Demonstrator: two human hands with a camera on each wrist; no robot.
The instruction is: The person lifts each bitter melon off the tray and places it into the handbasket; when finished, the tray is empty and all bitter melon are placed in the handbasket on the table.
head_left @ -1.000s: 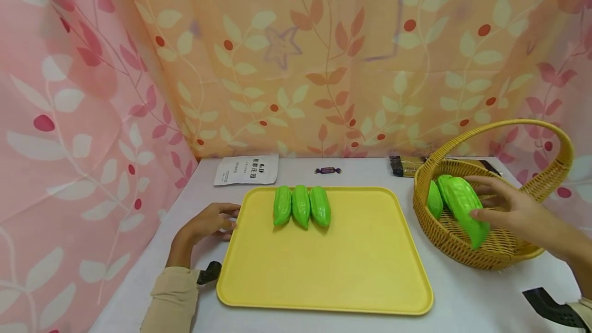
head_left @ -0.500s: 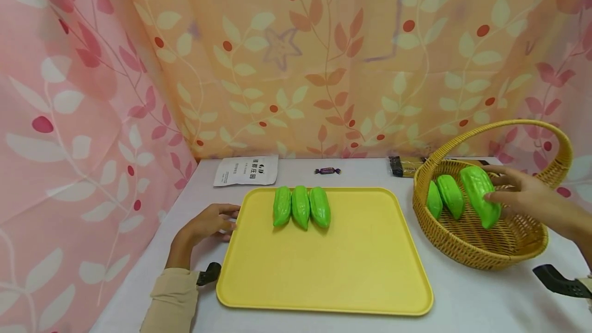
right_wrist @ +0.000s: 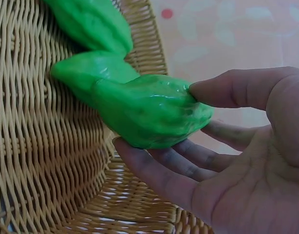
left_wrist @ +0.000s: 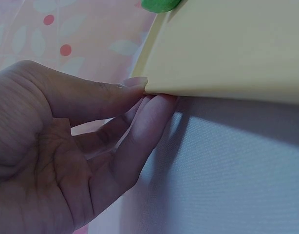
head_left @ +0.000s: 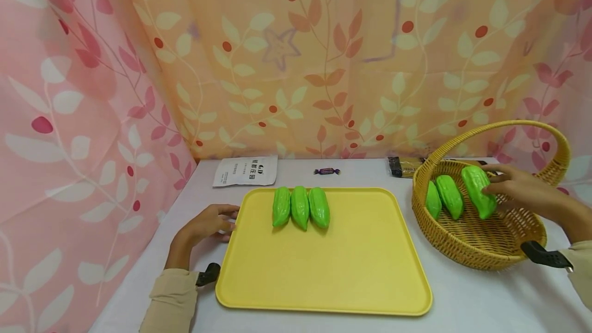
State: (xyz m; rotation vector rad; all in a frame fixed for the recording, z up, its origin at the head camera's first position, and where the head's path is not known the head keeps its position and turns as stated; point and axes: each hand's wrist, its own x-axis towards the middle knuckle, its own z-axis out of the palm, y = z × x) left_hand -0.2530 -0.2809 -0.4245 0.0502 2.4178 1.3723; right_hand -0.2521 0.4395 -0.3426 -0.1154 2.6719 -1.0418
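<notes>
My right hand [head_left: 527, 191] holds a glossy green bitter melon [head_left: 478, 191] over the right part of the wicker basket [head_left: 481, 256]. In the right wrist view, the thumb lies on the melon's upper side and the fingers curl under it. Two similar melons lie in the basket's left part, the nearer one [head_left: 449, 197] beside the other [head_left: 432, 200]. With my left hand [head_left: 208, 222] I pinch the left rim of the yellow tray [head_left: 351, 271]; the left wrist view shows the thumb on top and a finger below. Three green bitter melons [head_left: 300, 208] lie side by side along the tray's far edge.
Behind the tray lie a white printed pouch [head_left: 246, 171] and a purple wrapped candy [head_left: 327, 171]. A black and gold packet [head_left: 404, 166] lies partly behind the basket. The basket's tall handle [head_left: 504, 125] arches over it. Patterned curtains [head_left: 324, 66] enclose the table.
My right hand has carried the bitter melon right and farther back in the basket, uncovering the melon beside it. My left hand has stayed at the tray's rim.
</notes>
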